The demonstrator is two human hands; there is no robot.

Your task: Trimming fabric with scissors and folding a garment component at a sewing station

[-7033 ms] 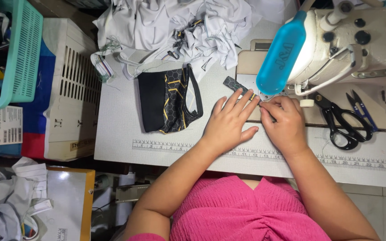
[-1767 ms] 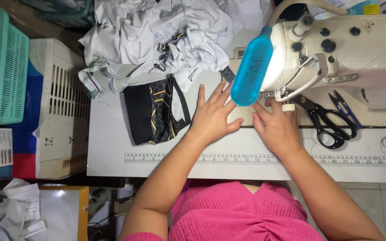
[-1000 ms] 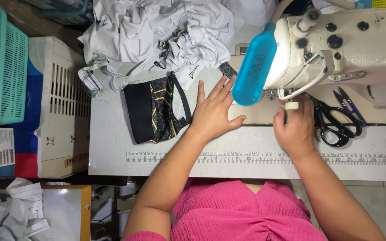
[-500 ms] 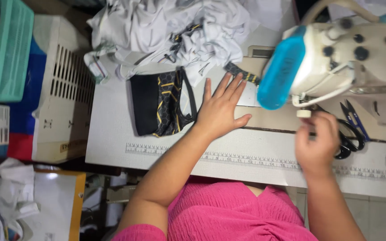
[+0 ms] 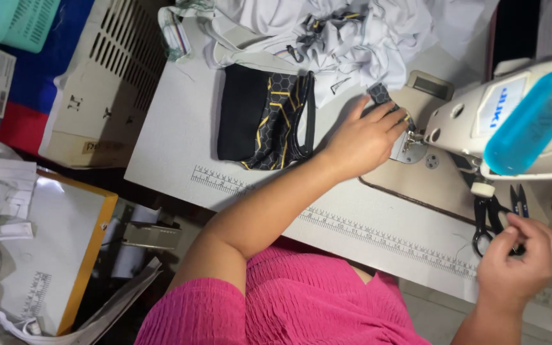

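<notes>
A white sewing table [image 5: 180,140] with a printed ruler strip [image 5: 378,235] along its near edge is seen from above. Nearest, the right hand [image 5: 519,265] is curled at the black scissors [image 5: 488,217], fingers drawn together at the handles; whether they are actually gripped cannot be told. The scissors lie with their long axis running away from the person, blades pointing far. Farther in, the left hand [image 5: 362,140] is laid flat, fingers slightly apart, on a small dark strip [image 5: 379,96] beside the sewing machine [image 5: 512,128]. A black and yellow garment [image 5: 263,118] lies to its left, with white fabric [image 5: 327,32] heaped beyond. Crates [image 5: 97,70] stand past the table's edge.
</notes>
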